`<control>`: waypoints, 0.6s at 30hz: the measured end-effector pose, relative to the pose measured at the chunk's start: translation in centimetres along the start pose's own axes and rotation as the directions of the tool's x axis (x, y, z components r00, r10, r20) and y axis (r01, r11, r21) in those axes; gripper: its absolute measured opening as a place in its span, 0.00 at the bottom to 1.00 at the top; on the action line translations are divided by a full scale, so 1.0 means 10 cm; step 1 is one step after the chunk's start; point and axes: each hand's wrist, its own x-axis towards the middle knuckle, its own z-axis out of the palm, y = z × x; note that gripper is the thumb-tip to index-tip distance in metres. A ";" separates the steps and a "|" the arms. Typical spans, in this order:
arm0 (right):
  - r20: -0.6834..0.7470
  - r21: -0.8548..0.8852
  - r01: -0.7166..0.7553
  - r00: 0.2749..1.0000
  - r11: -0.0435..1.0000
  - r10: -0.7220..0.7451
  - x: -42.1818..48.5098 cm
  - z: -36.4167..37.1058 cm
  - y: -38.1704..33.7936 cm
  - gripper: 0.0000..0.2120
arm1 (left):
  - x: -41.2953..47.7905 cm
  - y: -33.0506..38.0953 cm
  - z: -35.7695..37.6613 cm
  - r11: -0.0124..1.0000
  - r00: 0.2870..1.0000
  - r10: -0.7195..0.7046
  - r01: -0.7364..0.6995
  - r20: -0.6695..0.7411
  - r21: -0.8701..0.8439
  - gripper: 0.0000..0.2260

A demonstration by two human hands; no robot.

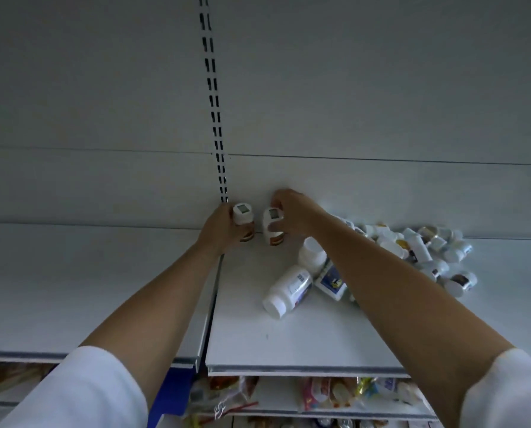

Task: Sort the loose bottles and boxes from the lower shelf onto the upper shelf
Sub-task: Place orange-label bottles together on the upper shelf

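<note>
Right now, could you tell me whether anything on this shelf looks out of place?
Yes: small white plastic bottles lie heaped untidily at the right, and a larger white capped bottle lies toppled before them.

No text legible anywhere.
Upright bottle [243, 216]: grey square sticker on cap, print too blurred.
Tilted bottle [272, 227]: same grey sticker on cap, unreadable.
Lying bottle [289, 288]: blue lettering on white label, blurred.
Blue-label bottle [330, 281]: dark figure on label, no words readable.
Bottle pile [428, 251]: labels too small.
Packets [329, 393] at bottom: coloured print, blurred.
</note>
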 end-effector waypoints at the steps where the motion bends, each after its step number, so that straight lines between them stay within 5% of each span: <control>1: -0.021 0.070 -0.031 0.999 0.997 0.032 -0.01 -0.02 0.01 0.23 | -0.04 0.05 -0.04 1.000 1.000 -0.006 0.006 0.001 -0.016 0.16; 4: -0.105 0.430 -0.132 0.975 0.893 0.195 -0.07 -0.15 -0.01 0.21 | -0.12 0.21 -0.16 0.988 0.998 -0.043 0.034 -0.055 -0.149 0.16; 9: -0.113 0.856 -0.037 0.960 0.516 0.256 -0.40 -0.51 -0.21 0.14 | -0.41 0.75 -0.46 0.917 0.998 -0.066 0.059 -0.002 -0.394 0.16; 12: -0.065 0.966 0.010 0.976 0.258 0.207 -0.80 -0.76 -0.37 0.13 | -0.69 1.04 -0.64 0.838 0.999 -0.052 0.051 0.014 -0.544 0.10; 18: 0.019 0.990 -0.057 0.960 0.129 0.280 -1.69 -1.38 -0.68 0.20 | -1.48 1.68 -0.90 0.727 0.999 0.008 0.026 0.046 -0.686 0.09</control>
